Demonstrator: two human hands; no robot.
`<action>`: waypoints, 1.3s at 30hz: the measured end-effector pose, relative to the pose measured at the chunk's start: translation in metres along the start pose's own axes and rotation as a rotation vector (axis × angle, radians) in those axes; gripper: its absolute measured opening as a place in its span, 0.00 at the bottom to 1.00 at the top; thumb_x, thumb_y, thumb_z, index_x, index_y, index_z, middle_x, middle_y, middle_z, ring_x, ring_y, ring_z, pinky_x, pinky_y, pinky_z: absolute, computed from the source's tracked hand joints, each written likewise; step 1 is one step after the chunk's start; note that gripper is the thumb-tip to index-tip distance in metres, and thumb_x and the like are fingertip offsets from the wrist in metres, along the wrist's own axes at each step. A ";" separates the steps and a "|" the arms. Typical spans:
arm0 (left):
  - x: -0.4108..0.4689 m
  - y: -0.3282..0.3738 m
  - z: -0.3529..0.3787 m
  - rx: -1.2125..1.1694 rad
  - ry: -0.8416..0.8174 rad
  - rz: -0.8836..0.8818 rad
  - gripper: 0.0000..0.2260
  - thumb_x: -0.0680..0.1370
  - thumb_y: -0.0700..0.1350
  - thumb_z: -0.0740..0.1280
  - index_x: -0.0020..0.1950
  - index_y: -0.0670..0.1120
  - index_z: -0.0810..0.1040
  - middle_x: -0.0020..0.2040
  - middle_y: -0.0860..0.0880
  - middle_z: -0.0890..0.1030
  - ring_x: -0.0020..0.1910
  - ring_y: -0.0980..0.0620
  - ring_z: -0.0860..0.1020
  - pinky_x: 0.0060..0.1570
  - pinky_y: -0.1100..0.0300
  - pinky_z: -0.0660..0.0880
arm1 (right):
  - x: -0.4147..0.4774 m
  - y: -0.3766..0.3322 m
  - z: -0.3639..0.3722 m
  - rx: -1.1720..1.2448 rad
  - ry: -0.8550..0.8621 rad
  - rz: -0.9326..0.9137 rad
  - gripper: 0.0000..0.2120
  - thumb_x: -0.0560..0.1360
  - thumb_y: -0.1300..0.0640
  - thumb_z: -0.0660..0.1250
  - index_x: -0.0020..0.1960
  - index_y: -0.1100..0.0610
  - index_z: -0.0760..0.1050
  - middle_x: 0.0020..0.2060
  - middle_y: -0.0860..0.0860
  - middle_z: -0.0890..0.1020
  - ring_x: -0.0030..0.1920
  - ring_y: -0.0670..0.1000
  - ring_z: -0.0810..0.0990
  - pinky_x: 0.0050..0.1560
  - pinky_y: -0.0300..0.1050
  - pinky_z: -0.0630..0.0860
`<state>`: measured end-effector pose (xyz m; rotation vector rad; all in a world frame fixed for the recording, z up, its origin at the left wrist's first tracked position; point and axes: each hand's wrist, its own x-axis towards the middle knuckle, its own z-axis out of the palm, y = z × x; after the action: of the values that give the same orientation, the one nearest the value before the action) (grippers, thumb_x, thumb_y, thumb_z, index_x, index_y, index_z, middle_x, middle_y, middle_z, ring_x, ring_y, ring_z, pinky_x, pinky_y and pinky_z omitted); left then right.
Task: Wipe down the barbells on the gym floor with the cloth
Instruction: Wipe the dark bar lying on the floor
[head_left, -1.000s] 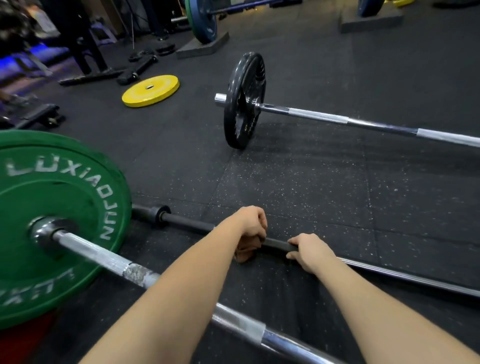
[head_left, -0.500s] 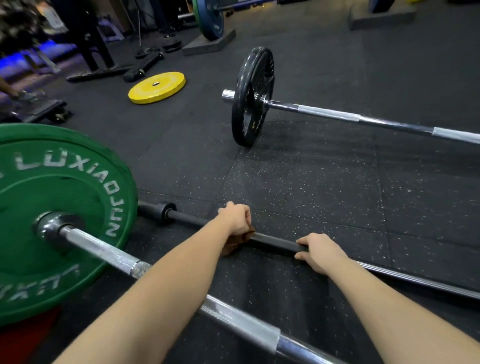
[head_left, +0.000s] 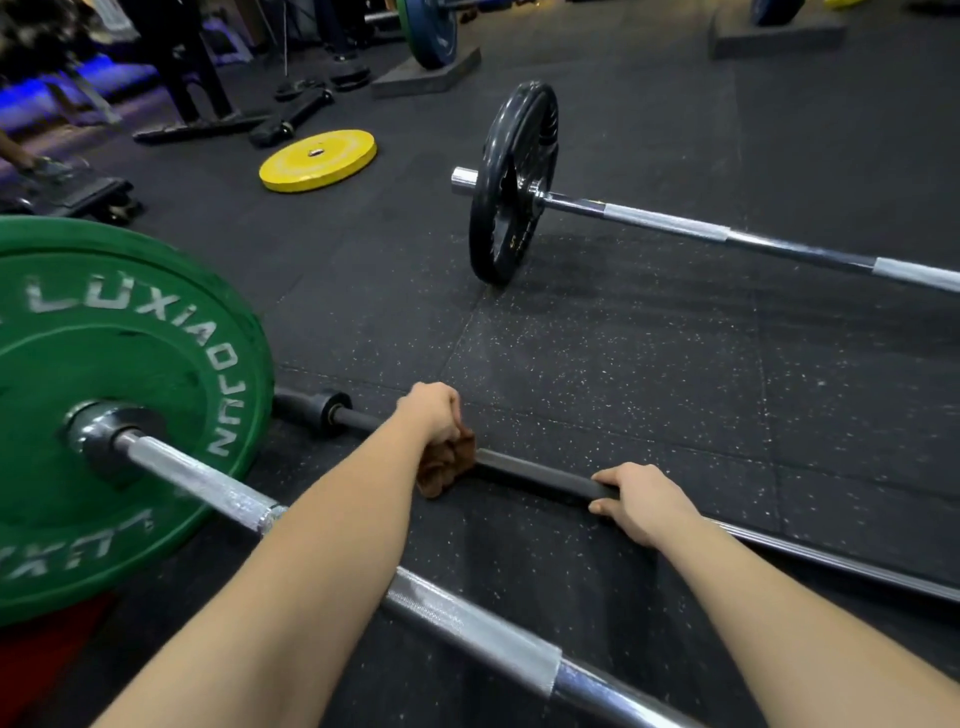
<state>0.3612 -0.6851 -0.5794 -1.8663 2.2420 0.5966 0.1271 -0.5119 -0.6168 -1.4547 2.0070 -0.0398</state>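
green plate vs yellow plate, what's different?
The green plate stands upright, loaded on a silver bar; the yellow plate lies flat on the floor, off any bar. The green plate carries bold white lettering; the yellow plate shows only faint marks. Both are round discs.

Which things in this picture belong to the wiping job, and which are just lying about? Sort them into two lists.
Job: cloth, gripped by the left hand; black bar, held by the right hand; bar with green plate; bar with black plate.
Lying about: yellow plate; blue plate.
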 end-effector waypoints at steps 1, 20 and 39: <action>0.001 -0.008 -0.005 0.008 0.021 -0.063 0.09 0.73 0.44 0.75 0.38 0.53 0.77 0.56 0.46 0.80 0.55 0.43 0.80 0.59 0.50 0.79 | 0.001 0.001 0.000 0.002 0.004 -0.005 0.17 0.80 0.47 0.69 0.68 0.44 0.77 0.58 0.49 0.82 0.60 0.55 0.79 0.58 0.49 0.77; 0.003 -0.007 0.003 0.040 -0.019 0.078 0.09 0.71 0.40 0.71 0.36 0.54 0.78 0.52 0.48 0.82 0.51 0.44 0.81 0.54 0.52 0.81 | 0.000 0.001 0.002 0.012 0.017 -0.010 0.14 0.80 0.48 0.69 0.65 0.44 0.78 0.50 0.47 0.81 0.55 0.54 0.80 0.56 0.48 0.78; -0.006 0.012 -0.006 0.419 -0.325 0.255 0.13 0.78 0.42 0.72 0.57 0.55 0.74 0.64 0.47 0.63 0.54 0.41 0.77 0.56 0.46 0.78 | -0.002 -0.001 0.001 0.030 0.017 0.019 0.15 0.80 0.48 0.69 0.67 0.43 0.77 0.53 0.47 0.82 0.56 0.53 0.80 0.55 0.47 0.78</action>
<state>0.3515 -0.6806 -0.5692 -1.2049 2.1867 0.3884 0.1284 -0.5102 -0.6165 -1.4212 2.0248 -0.0744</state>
